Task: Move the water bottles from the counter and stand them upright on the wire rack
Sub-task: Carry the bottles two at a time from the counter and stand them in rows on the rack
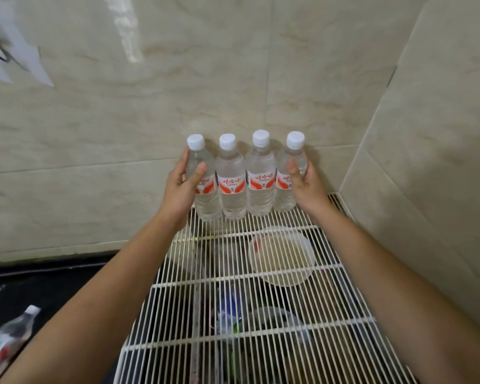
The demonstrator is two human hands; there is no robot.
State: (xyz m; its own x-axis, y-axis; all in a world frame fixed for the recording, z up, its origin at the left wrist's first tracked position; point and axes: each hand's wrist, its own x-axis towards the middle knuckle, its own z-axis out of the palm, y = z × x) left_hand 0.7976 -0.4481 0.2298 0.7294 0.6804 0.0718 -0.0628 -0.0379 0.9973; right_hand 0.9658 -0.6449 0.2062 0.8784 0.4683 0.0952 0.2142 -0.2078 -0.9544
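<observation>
We face a tiled wall (pixel 150 106) that turns a corner on the right. Against it sits the white wire rack (pixel 330 300), its near edge cut off at the bottom of the view. To its left lies the dark counter (pixel 53 286). Under the wires we can make out a pale bowl (pixel 281 256); the other clutter below is too dim and barred to name.

At the rack's far edge, by the wall, four bottles (pixel 232 187) stand upright in a tight row, side by side, white caps up, red labels towards us. A fifth bottle (pixel 9 336) lies on its side on the counter, blurred and partly cut off by the frame, cap pointing up and right.

Our left hand (pixel 182 187) grips the leftmost bottle (pixel 205 200), thumb across the front. Our right hand (pixel 306 187) grips the rightmost bottle (pixel 284 198) likewise. The fingers of both are mostly hidden behind the bottles.
</observation>
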